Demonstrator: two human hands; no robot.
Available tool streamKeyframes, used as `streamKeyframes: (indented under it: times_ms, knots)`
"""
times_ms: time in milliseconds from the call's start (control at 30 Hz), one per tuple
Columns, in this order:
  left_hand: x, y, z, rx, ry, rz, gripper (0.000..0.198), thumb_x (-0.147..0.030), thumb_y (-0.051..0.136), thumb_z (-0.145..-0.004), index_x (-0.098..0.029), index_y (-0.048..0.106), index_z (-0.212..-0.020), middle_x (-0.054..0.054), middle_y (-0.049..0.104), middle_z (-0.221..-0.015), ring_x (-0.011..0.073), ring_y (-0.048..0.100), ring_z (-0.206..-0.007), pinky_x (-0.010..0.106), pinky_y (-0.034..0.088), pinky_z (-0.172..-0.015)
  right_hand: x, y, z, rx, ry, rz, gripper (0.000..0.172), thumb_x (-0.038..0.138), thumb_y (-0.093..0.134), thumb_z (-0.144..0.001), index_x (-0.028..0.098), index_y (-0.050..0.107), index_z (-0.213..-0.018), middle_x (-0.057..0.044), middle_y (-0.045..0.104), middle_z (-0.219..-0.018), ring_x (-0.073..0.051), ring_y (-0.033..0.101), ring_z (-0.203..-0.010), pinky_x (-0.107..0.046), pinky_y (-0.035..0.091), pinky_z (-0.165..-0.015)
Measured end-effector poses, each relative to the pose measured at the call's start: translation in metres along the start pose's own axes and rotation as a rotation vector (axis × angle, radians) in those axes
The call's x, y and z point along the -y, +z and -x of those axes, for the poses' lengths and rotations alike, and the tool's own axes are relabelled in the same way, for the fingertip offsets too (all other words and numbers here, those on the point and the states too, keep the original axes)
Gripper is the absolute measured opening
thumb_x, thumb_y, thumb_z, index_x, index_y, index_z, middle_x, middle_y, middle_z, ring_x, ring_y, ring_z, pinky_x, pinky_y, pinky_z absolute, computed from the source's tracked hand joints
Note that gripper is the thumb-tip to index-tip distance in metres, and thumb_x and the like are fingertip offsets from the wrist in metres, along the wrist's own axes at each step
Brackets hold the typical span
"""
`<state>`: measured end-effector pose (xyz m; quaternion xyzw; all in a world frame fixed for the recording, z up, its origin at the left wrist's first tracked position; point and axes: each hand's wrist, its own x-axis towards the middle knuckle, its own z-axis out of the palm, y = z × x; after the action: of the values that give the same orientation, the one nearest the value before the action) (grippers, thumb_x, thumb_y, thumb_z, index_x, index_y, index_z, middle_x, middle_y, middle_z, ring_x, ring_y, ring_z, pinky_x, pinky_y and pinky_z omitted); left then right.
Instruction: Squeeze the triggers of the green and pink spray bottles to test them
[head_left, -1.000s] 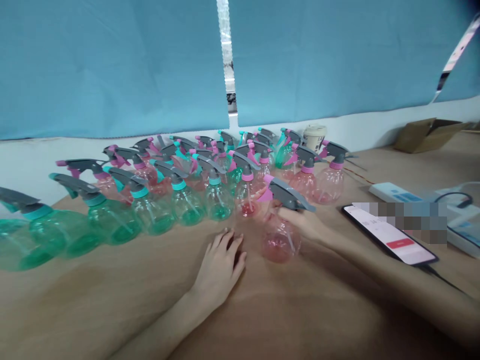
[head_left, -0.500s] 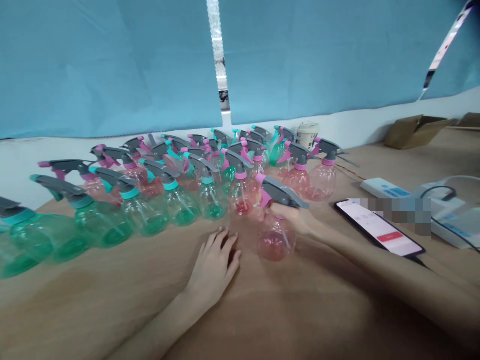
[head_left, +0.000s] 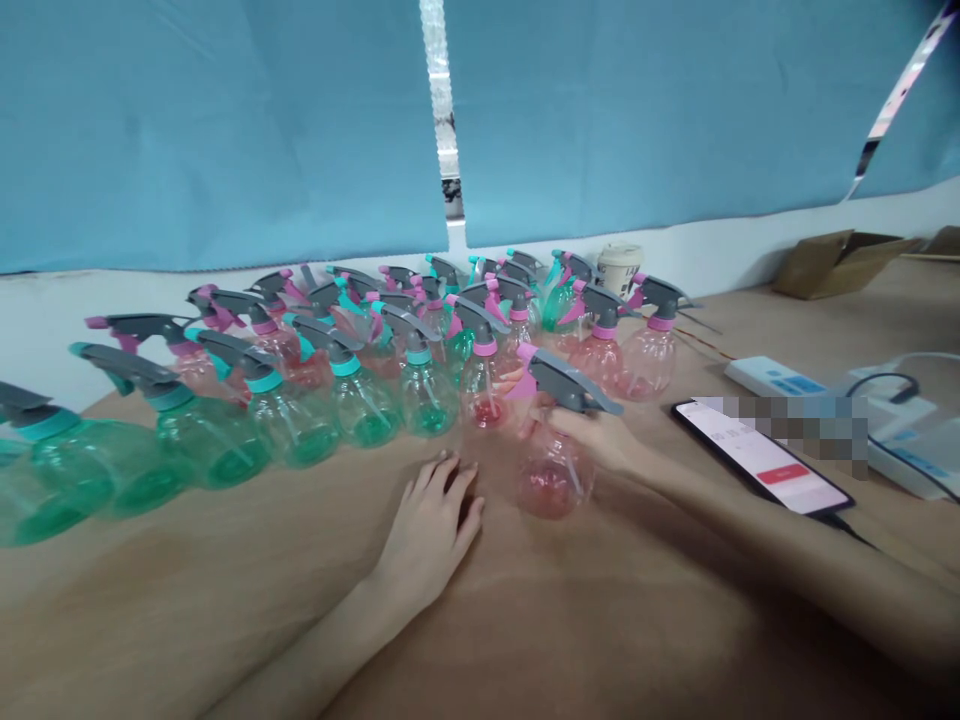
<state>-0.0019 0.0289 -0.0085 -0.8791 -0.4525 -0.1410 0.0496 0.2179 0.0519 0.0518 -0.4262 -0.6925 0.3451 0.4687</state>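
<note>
My right hand point(head_left: 596, 437) is wrapped round the neck of a pink spray bottle point(head_left: 553, 483) with a grey and pink trigger head. The bottle stands upright on the table at front centre, and some of my fingertips show past the far side of its trigger. Palm down on the wood, my left hand point(head_left: 427, 530) rests with fingers spread, holding nothing. Just beyond it are a clear green spray bottle point(head_left: 429, 400) with a teal collar and a pink spray bottle point(head_left: 480, 395) with a pink collar.
Several green spray bottles point(head_left: 296, 430) line the left front, with more pink and green ones behind. On the right lie a phone point(head_left: 765, 455) and white power strips point(head_left: 780, 380) with cables. A paper cup point(head_left: 621, 268) and a cardboard box point(head_left: 840, 265) stand at the back.
Fingers of my right hand have stretched out beyond the trigger while the hand stays round the bottle's neck. My left hand and the bottles keep their places; the view has shifted slightly.
</note>
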Motion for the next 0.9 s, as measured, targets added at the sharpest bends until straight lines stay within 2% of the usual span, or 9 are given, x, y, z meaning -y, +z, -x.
streamKeyframes:
  times_ms: [267, 400, 533, 667, 900]
  knots:
    - [0.0000, 0.0001, 0.0007, 0.020, -0.009, -0.012, 0.031, -0.027, 0.042, -0.089, -0.013, 0.052, -0.116, 0.012, 0.049, -0.123, 0.0276, 0.040, -0.116, 0.043, 0.037, -0.093, -0.0008, 0.0002, 0.0017, 0.014, -0.001, -0.079, 0.012, 0.023, 0.050, -0.073, 0.021, 0.059, -0.066, 0.000, 0.064, -0.066, -0.016, 0.059, -0.065, -0.031, 0.045, -0.066]
    - [-0.0005, -0.0001, 0.0007, 0.017, -0.007, -0.009, 0.031, -0.026, 0.042, -0.089, -0.014, 0.052, -0.116, 0.012, 0.049, -0.123, 0.0274, 0.040, -0.117, 0.042, 0.036, -0.093, 0.0011, -0.0001, 0.0017, -0.009, 0.049, -0.084, 0.007, 0.028, 0.054, -0.072, 0.022, 0.058, -0.072, 0.001, 0.065, -0.071, -0.017, 0.061, -0.070, -0.031, 0.047, -0.065]
    - [-0.0010, -0.0003, 0.0002, 0.014, -0.006, 0.001, 0.032, -0.027, 0.042, -0.089, -0.013, 0.052, -0.116, 0.012, 0.049, -0.123, 0.0271, 0.040, -0.117, 0.041, 0.036, -0.093, -0.0007, 0.0003, 0.0000, 0.002, 0.072, -0.110, 0.015, 0.030, 0.061, -0.069, 0.022, 0.059, -0.081, 0.000, 0.065, -0.078, -0.018, 0.063, -0.075, -0.031, 0.048, -0.066]
    - [-0.0012, -0.0004, -0.0006, 0.021, -0.010, 0.006, 0.032, -0.027, 0.041, -0.090, -0.013, 0.052, -0.116, 0.012, 0.049, -0.123, 0.0269, 0.040, -0.117, 0.042, 0.036, -0.094, 0.0018, -0.0001, -0.0015, 0.064, 0.039, -0.154, 0.028, 0.027, 0.063, -0.069, 0.024, 0.058, -0.097, 0.000, 0.067, -0.085, -0.019, 0.063, -0.084, -0.033, 0.049, -0.074]
    - [-0.0029, -0.0033, -0.0009, 0.035, -0.019, 0.011, 0.032, -0.027, 0.041, -0.090, -0.012, 0.052, -0.116, 0.013, 0.050, -0.123, 0.0271, 0.040, -0.116, 0.042, 0.036, -0.093, 0.0051, -0.0043, -0.0023, 0.144, 0.006, -0.055, 0.027, 0.014, 0.057, -0.070, 0.026, 0.060, -0.094, 0.001, 0.066, -0.090, -0.018, 0.062, -0.085, -0.034, 0.049, -0.077]
